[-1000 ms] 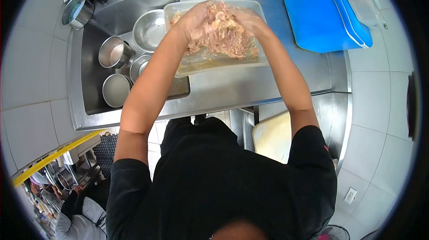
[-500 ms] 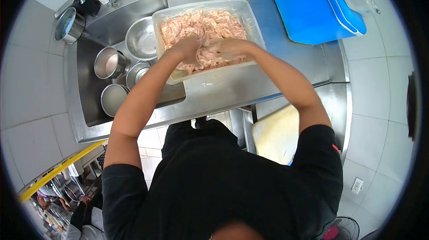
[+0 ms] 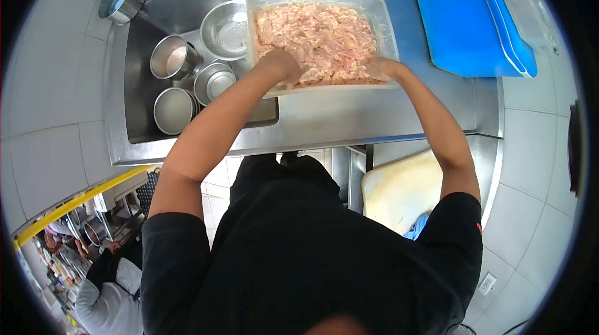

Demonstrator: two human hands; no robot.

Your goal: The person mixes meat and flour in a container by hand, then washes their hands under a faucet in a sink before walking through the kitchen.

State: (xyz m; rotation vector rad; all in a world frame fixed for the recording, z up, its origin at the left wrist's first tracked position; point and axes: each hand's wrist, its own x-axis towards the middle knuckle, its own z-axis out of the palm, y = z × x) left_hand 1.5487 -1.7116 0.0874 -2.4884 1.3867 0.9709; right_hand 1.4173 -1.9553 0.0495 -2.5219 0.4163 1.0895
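Note:
A large translucent plastic tub (image 3: 392, 42) stands on the steel counter, its left side reaching over the sink edge. Pale pink raw chopped meat (image 3: 318, 38) fills it in a wet, lumpy layer. My left hand (image 3: 282, 67) is in the meat at the tub's near left, the fingers mostly hidden by the back of the hand and the meat. At the near right corner, my right hand (image 3: 379, 68) touches the meat with its fingers stretched out and slightly blurred. Between the two hands lies a broad stretch of meat.
Left of the tub, the steel sink (image 3: 140, 104) holds a wide metal bowl (image 3: 226, 30) and several metal pots (image 3: 173, 111). A blue cooler box (image 3: 465, 20) stands right on the counter. Below is a pale cutting board (image 3: 399, 188). Another person (image 3: 115, 301) is at lower left.
My hands were close together over the middle of the meat; now they are apart, at the tub's near left and near right. The camera view has shifted, and the meat looks flatter.

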